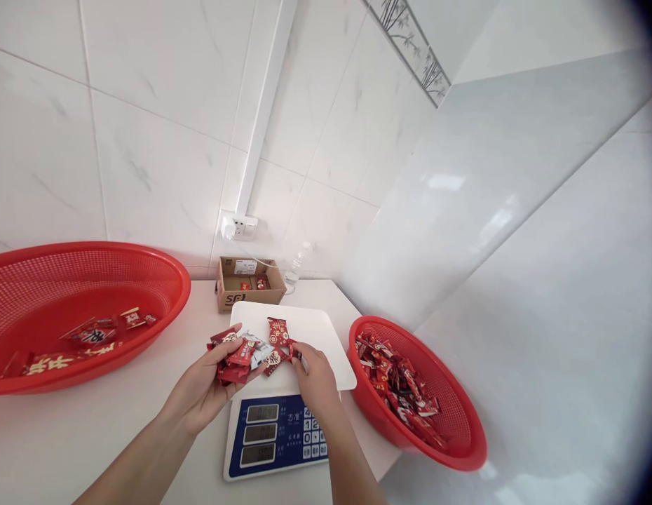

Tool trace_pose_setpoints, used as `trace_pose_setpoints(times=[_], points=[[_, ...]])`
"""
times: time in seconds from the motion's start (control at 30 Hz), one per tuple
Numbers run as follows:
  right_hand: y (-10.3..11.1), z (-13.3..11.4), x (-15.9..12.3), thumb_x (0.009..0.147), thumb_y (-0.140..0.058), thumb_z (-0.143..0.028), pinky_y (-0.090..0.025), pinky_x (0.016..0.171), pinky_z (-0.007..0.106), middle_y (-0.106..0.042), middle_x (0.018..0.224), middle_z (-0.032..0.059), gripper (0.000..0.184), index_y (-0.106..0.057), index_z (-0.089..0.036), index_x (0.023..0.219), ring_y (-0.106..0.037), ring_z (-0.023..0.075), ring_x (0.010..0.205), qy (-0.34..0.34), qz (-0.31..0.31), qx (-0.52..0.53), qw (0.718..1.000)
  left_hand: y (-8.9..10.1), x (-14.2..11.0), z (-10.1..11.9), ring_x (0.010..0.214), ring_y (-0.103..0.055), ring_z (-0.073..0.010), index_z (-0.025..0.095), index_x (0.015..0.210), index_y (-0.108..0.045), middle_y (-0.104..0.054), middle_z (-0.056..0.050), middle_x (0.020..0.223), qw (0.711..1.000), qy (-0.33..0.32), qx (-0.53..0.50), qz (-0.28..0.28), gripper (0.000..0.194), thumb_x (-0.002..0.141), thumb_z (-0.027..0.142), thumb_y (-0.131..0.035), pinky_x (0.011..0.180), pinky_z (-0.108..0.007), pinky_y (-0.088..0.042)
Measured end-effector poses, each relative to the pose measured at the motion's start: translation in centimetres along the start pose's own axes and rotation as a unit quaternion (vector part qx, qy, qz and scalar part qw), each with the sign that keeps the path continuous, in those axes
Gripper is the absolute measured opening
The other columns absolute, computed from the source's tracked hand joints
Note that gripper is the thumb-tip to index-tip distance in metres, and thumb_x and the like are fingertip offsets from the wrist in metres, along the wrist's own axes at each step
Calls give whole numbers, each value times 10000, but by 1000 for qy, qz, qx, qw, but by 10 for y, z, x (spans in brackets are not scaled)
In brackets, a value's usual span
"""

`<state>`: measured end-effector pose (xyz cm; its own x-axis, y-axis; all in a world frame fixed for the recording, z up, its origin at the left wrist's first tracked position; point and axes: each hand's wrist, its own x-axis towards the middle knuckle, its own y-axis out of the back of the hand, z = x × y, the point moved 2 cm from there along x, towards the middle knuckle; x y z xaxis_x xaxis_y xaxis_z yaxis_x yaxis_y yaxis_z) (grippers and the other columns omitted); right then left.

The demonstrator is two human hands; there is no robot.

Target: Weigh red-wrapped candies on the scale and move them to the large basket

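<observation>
Our left hand [210,382] was cupped, palm up, round a handful of packets [242,353], mostly red with a silvery one [260,350] among them; our right hand [318,379] had its fingertips closed on a small red packet [295,351]. Both were over the near part of the white pan [318,330], and we judged the handling of the packets to be partway through: one printed packet [277,331] lay on the pan just beyond the fingers, while the handful remained to be dealt with. Another packet [273,360] sat between the hands, just left of the right fingertips; we could not tell whether it rested on the pan or was held

Nearer to us, below the pan, was the scale's blue panel [291,445], its figures too dim to read surely. Beyond the pan's far edge stood a cardboard box [257,299] with a few packets [261,283] in it. To the right, a red basket [460,421] held a large heap of packets [399,382]; well apart to the left on the worktop [120,435], another red basket [173,270] held fewer packets [94,333], so plenty was left outside the hands, though we could not tell how much of it belonged to this work
</observation>
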<state>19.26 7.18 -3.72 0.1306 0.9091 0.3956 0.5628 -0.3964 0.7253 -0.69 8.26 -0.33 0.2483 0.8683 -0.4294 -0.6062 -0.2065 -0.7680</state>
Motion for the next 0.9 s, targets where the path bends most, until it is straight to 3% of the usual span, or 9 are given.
trace_pose_setpoints(times=[0.1, 0.23, 0.33, 0.43, 0.53, 0.7, 0.8, 0.9], points=[[7, -14, -6, 880, -486, -288, -467, 941, 441, -652, 1161, 95, 293, -660, -212, 1103, -576, 246, 1094, 6, 7, 48, 999, -1, -2, -4, 808, -707, -192, 210, 1171, -565, -679, -104, 1019, 1000, -10, 26, -7, 340, 856, 86, -533, 787, -486, -595], [15, -47, -21, 842, -591, -391, -521, 855, 329, -573, 1240, 76, 406, -579, -268, 1228, -567, 206, 1099, 92, -60, 136, 985, -1, -4, -12, 772, -710, -198, 233, 1248, -503, -696, -100, 960, 996, -31, 83, -24, 431, 842, 102, -565, 716, -396, -607], [15, -64, -28, 795, -663, -346, -469, 970, 368, -554, 1245, 73, 452, -580, -288, 1235, -526, 220, 1161, 141, -67, 115, 981, -1, -5, -18, 713, -696, -166, 250, 1251, -499, -697, -69, 911, 991, -47, 115, -42, 488, 802, 109, -627, 630, -274, -585], [12, -67, -29, 783, -653, -235, -457, 992, 381, -580, 1214, 66, 418, -604, -276, 1196, -533, 216, 1153, 136, -61, 102, 984, -2, -8, -20, 670, -674, -145, 269, 1238, -507, -692, -46, 907, 988, -54, 134, -53, 518, 768, 127, -671, 535, -206, -537], [10, -66, -29, 796, -614, -209, -481, 958, 373, -619, 1173, 69, 355, -629, -251, 1149, -563, 211, 1115, 114, -51, 104, 987, -2, -10, -21, 640, -658, -131, 277, 1223, -520, -690, -35, 906, 988, -50, 138, -55, 511, 760, 140, -686, 533, -211, -537], [14, -57, -22, 905, -469, -339, -512, 883, 334, -686, 1102, 70, 306, -645, -228, 1130, -629, 192, 1019, 59, -19, 144, 988, -3, -10, -23, 780, -692, -182, 246, 1210, -542, -690, -75, 970, 994, -16, 102, -35, 429, 809, 110, -610, 642, -300, -589], [16, -31, -6, 902, -450, -410, -491, 910, 342, -689, 1118, 84, 354, -654, -200, 1102, -632, 208, 1037, -22, 42, 148, 988, -3, -9, -22, 827, -697, -221, 218, 1210, -543, -681, -103, 1014, 996, 3, 84, -19, 411, 822, 85, -574, 690, -403, -606], [15, 3, 14, 885, -425, -401, -463, 929, 386, -696, 1097, 97, 374, -642, -179, 1094, -626, 234, 1040, -61, 83, 92, 990, -3, -6, -18, 857, -696, -243, 187, 1205, -547, -675, -124, 1027, 998, -1, 69, -12, 402, 818, 82, -580, 708, -440, -612]])
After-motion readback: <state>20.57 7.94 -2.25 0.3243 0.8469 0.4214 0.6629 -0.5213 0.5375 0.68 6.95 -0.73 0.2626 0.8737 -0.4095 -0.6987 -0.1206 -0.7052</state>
